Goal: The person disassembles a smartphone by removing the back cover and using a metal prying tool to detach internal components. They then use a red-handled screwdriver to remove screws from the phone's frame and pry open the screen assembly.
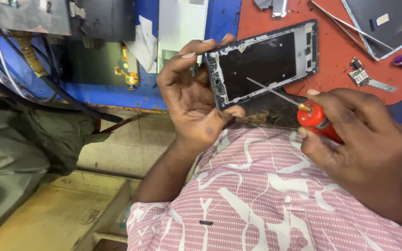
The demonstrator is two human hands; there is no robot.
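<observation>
Nearest the camera lay the person's pink-and-white patterned shirt (257,195), filling the lower frame below the phone frame (261,62), the landmark here.

The left hand (194,100) was clamped on the phone frame's near left end, thumb pressed against the lower corner and fingers curled over the upper edge. The right hand (364,139), lower right of the phone frame and well apart from the left, was closed around a red-handled screwdriver (315,118). Its thin metal shaft ran up and left from the handle, and its tip rested over the dark inner panel of the phone frame, roughly at the middle.

The phone frame's long axis ran from lower left to upper right, tilted, its left end held up off the bench. The left hand was the nearer of the two, already touching it; the right reached it only through the tool.

The phone frame looked stripped: a dark flat rectangle inside a grey metal rim, with small cut-outs and fittings along both short ends.

Beyond the phone frame lay a red mat (350,51); right of the phone frame on that mat sat a small circuit part (361,76), and left of it a blue bench surface (145,95).
</observation>
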